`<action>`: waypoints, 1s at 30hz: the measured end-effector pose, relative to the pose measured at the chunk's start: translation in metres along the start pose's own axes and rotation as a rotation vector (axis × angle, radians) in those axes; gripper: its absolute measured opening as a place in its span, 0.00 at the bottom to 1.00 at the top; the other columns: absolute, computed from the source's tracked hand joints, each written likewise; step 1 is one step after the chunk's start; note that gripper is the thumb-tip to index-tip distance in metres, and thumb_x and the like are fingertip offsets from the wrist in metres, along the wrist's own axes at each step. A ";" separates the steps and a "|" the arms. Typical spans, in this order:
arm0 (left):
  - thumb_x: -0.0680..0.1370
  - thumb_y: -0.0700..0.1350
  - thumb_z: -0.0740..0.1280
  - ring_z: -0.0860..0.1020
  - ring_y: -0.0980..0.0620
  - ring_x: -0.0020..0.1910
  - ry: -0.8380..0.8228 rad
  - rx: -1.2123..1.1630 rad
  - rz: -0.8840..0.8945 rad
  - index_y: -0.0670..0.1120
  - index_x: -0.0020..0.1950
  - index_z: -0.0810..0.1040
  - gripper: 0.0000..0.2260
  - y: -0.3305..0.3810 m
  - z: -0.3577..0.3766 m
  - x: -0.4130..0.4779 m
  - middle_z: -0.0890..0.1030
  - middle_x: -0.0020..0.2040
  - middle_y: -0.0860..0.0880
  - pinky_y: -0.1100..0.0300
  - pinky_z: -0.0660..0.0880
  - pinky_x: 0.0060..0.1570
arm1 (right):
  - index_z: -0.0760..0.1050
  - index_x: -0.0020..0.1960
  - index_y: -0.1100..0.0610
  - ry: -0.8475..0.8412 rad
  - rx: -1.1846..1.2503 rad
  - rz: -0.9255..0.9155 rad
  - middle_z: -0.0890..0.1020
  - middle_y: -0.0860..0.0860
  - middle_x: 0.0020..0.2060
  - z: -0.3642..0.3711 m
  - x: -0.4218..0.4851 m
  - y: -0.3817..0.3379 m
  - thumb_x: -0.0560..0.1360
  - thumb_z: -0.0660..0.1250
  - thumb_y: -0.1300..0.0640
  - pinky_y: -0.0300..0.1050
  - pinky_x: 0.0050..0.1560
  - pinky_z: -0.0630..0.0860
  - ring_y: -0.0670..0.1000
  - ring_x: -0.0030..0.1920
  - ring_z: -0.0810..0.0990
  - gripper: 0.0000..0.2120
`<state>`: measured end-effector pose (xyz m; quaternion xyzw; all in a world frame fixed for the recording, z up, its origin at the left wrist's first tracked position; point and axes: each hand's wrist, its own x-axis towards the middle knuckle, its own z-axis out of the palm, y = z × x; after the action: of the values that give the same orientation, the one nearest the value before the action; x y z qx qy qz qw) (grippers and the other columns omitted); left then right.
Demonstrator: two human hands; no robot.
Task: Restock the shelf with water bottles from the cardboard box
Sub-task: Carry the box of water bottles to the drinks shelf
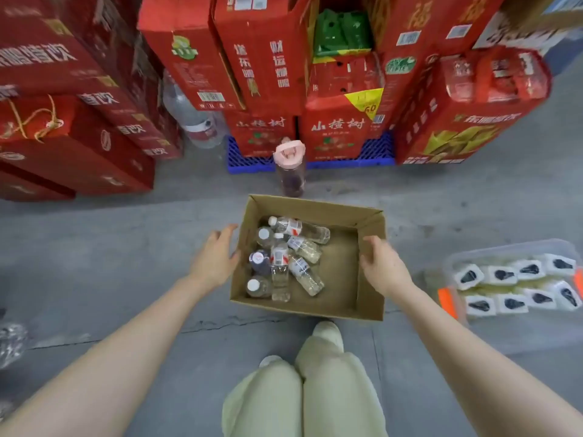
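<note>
Left grip point(217, 263): fingers apart and straight, laid flat against the outer face of the left wall of the cardboard box point(340, 279). Right grip point(383, 268): fingers curled over the rim of the right wall, clamped on it. The box sits on the concrete floor point(126, 247) between the two grips, top open.

Water bottles point(280, 263) are inside the box, crowded toward the left grip's side. Some stand upright along that wall with white caps showing, and others lie across one another. The half of the box by the right grip shows bare cardboard.

Just beyond the box, ahead of both grips, stands a pink-lidded bottle point(290, 171). Farther ahead, red cartons point(262, 58) are stacked on a blue pallet point(378, 151). Outboard of the right grip lies a clear tub point(511, 282) of white packets.
</note>
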<state>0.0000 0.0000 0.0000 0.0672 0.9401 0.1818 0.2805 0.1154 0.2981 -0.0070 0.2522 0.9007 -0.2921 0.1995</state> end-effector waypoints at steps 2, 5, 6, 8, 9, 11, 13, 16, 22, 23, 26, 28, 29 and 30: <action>0.77 0.40 0.63 0.70 0.35 0.62 0.023 -0.001 -0.019 0.48 0.76 0.55 0.29 -0.011 0.023 0.015 0.67 0.64 0.36 0.45 0.68 0.61 | 0.63 0.71 0.57 0.004 -0.070 -0.007 0.72 0.56 0.64 0.023 0.014 0.016 0.79 0.59 0.58 0.54 0.59 0.72 0.58 0.61 0.73 0.21; 0.77 0.39 0.62 0.67 0.35 0.66 0.012 -0.016 -0.027 0.53 0.76 0.53 0.31 -0.035 0.067 0.041 0.63 0.68 0.35 0.44 0.66 0.65 | 0.64 0.71 0.57 0.005 -0.139 -0.004 0.67 0.58 0.68 0.063 0.034 0.048 0.78 0.61 0.59 0.54 0.63 0.71 0.59 0.65 0.70 0.22; 0.78 0.39 0.61 0.65 0.35 0.68 -0.002 0.010 -0.037 0.55 0.76 0.53 0.30 -0.042 0.080 0.049 0.61 0.70 0.35 0.44 0.65 0.66 | 0.65 0.71 0.56 0.011 -0.153 0.005 0.65 0.59 0.71 0.074 0.040 0.057 0.77 0.61 0.60 0.55 0.66 0.69 0.60 0.68 0.67 0.22; 0.78 0.39 0.60 0.64 0.35 0.69 -0.021 0.089 -0.050 0.58 0.75 0.53 0.29 -0.055 0.103 0.064 0.56 0.74 0.36 0.43 0.65 0.67 | 0.66 0.70 0.56 0.047 -0.171 0.018 0.60 0.61 0.73 0.091 0.053 0.075 0.76 0.62 0.63 0.57 0.68 0.67 0.61 0.71 0.62 0.23; 0.79 0.40 0.60 0.64 0.35 0.69 -0.013 0.125 -0.050 0.58 0.75 0.54 0.29 -0.061 0.112 0.070 0.55 0.74 0.37 0.43 0.65 0.67 | 0.66 0.70 0.56 0.073 -0.180 0.024 0.58 0.62 0.73 0.099 0.059 0.084 0.76 0.62 0.64 0.58 0.67 0.67 0.62 0.71 0.62 0.23; 0.79 0.41 0.59 0.68 0.36 0.66 0.031 0.222 -0.032 0.57 0.75 0.53 0.28 -0.071 0.127 0.081 0.56 0.75 0.39 0.43 0.67 0.65 | 0.64 0.71 0.55 0.127 -0.173 0.035 0.57 0.62 0.73 0.112 0.069 0.098 0.75 0.62 0.66 0.59 0.66 0.69 0.64 0.70 0.64 0.25; 0.79 0.42 0.58 0.70 0.37 0.64 0.071 0.266 -0.010 0.58 0.75 0.52 0.28 -0.084 0.139 0.091 0.60 0.73 0.41 0.43 0.68 0.62 | 0.63 0.72 0.54 0.183 -0.162 0.028 0.56 0.62 0.74 0.124 0.077 0.109 0.75 0.62 0.66 0.60 0.64 0.70 0.65 0.69 0.65 0.26; 0.79 0.40 0.58 0.73 0.40 0.58 0.118 0.180 0.026 0.61 0.75 0.47 0.31 -0.097 0.155 0.099 0.64 0.69 0.43 0.43 0.73 0.55 | 0.66 0.70 0.56 0.365 -0.071 -0.021 0.57 0.61 0.73 0.136 0.086 0.122 0.75 0.60 0.69 0.60 0.62 0.72 0.64 0.69 0.65 0.24; 0.79 0.36 0.56 0.76 0.43 0.43 0.179 0.047 0.013 0.63 0.75 0.44 0.34 -0.095 0.160 0.116 0.72 0.58 0.41 0.48 0.74 0.45 | 0.57 0.74 0.50 0.327 0.030 0.116 0.70 0.61 0.63 0.140 0.095 0.138 0.77 0.60 0.66 0.49 0.43 0.72 0.63 0.50 0.77 0.29; 0.79 0.35 0.56 0.75 0.44 0.39 0.186 0.027 0.005 0.64 0.75 0.42 0.35 -0.095 0.160 0.118 0.74 0.52 0.41 0.49 0.72 0.43 | 0.55 0.75 0.48 0.319 0.009 0.124 0.74 0.62 0.58 0.141 0.098 0.140 0.78 0.60 0.65 0.49 0.41 0.72 0.63 0.47 0.77 0.30; 0.79 0.37 0.57 0.71 0.48 0.33 0.170 -0.012 -0.019 0.63 0.74 0.38 0.36 -0.092 0.157 0.119 0.73 0.39 0.43 0.53 0.67 0.38 | 0.54 0.75 0.47 0.312 -0.084 0.133 0.80 0.62 0.49 0.141 0.102 0.143 0.79 0.59 0.60 0.51 0.38 0.73 0.63 0.42 0.79 0.27; 0.80 0.38 0.56 0.72 0.48 0.33 0.153 -0.006 -0.033 0.60 0.76 0.42 0.33 -0.092 0.156 0.119 0.72 0.39 0.43 0.54 0.67 0.38 | 0.56 0.74 0.48 0.298 -0.107 0.126 0.80 0.63 0.49 0.140 0.102 0.143 0.79 0.59 0.60 0.49 0.37 0.72 0.63 0.42 0.79 0.26; 0.80 0.38 0.56 0.72 0.47 0.35 0.150 0.007 -0.029 0.59 0.77 0.45 0.31 -0.092 0.156 0.119 0.73 0.40 0.43 0.54 0.67 0.38 | 0.57 0.74 0.49 0.297 -0.100 0.119 0.80 0.62 0.49 0.140 0.102 0.142 0.79 0.59 0.60 0.49 0.37 0.72 0.63 0.42 0.79 0.25; 0.80 0.37 0.56 0.73 0.46 0.36 0.151 0.015 -0.021 0.57 0.77 0.47 0.30 -0.093 0.156 0.120 0.73 0.41 0.42 0.54 0.67 0.39 | 0.58 0.74 0.49 0.299 -0.086 0.112 0.80 0.62 0.49 0.139 0.101 0.141 0.79 0.59 0.61 0.49 0.37 0.72 0.62 0.42 0.79 0.25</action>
<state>-0.0167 -0.0115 -0.2168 0.0453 0.9605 0.1764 0.2102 0.1451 0.3446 -0.2229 0.3339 0.9165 -0.2011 0.0900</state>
